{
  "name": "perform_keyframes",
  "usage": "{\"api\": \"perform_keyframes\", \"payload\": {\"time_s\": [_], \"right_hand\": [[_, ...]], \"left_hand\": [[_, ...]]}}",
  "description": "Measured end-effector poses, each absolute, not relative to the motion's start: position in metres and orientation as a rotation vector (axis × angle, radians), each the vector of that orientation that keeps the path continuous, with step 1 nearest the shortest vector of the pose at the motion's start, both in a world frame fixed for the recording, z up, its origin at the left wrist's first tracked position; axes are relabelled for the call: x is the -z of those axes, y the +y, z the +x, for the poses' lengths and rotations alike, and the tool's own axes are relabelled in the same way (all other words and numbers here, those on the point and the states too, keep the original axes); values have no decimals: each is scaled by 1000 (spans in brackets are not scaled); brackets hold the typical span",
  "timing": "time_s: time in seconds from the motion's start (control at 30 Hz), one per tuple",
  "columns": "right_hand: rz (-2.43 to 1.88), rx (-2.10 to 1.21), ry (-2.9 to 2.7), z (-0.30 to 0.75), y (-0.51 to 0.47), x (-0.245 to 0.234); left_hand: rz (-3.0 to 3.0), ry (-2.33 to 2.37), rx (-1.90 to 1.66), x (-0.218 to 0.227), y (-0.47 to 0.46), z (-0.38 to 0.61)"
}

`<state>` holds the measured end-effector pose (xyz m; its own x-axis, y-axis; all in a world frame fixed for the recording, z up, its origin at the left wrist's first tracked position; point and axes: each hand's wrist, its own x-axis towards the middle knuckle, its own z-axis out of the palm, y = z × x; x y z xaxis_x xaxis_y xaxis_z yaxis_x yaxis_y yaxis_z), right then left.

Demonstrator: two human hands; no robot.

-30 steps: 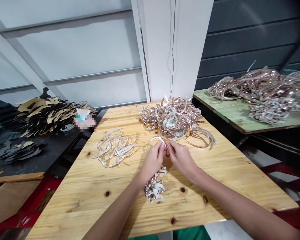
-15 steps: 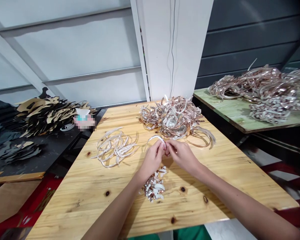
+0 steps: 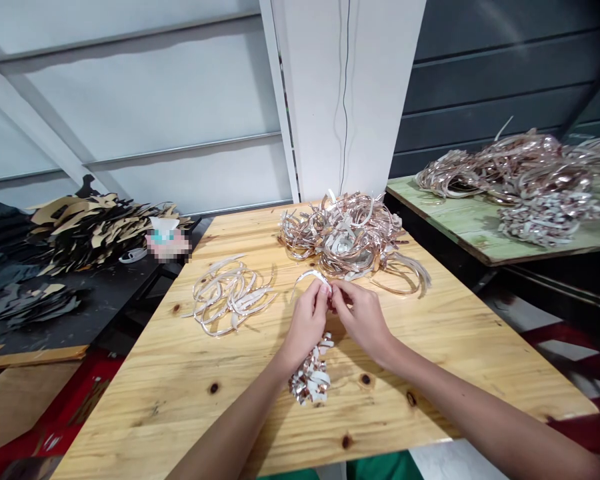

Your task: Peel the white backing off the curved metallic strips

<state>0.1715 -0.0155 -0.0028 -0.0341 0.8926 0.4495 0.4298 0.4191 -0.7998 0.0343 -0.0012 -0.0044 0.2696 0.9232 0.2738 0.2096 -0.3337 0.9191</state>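
Both hands meet over the middle of the wooden table. My left hand (image 3: 309,317) is closed on a curved strip (image 3: 307,275), whitish with a shiny edge, which arcs out beyond the fingers to the left. Pressed close beside it, my right hand (image 3: 357,313) pinches at the same strip's near end; the fingertips partly hide that end. Below the hands lies a small heap of short white and rose-gold scraps (image 3: 311,381). A loose tangle of similar strips (image 3: 233,300) rests to the left, and a large pile of shiny rose-gold strips (image 3: 350,233) sits behind the hands.
On a green-topped table (image 3: 460,227) at the right are more shiny strips (image 3: 525,167). At the left, a dark table (image 3: 110,293) bears stacks of beige and black cut pieces (image 3: 95,227) and a tissue pack (image 3: 167,240). A white pillar (image 3: 360,100) stands behind the wooden table (image 3: 180,393).
Both hands stay together on the strip with only slight shifts of the fingers and wrists. The left forearm has moved a little to the right. The piles look unchanged.
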Motion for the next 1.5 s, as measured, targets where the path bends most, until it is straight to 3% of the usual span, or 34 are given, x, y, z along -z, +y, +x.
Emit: {"api": "perform_keyframes", "payload": {"time_s": [0.47,0.87,1.27,1.5], "right_hand": [[-1032,-775,-1532,176,-12,-2],[-1061,-680,-1588,181,-9,2],[-1071,-230,-1763,184,-10,2],[-1067,-292,-1744,184,-8,1]], "left_hand": [[1716,964,-1118,0,3,29],[1748,1038,-1117,-2,1,27],[1843,1109,-1122,-2,-1,26],[1846,1120,-1140,-2,-2,28]]}}
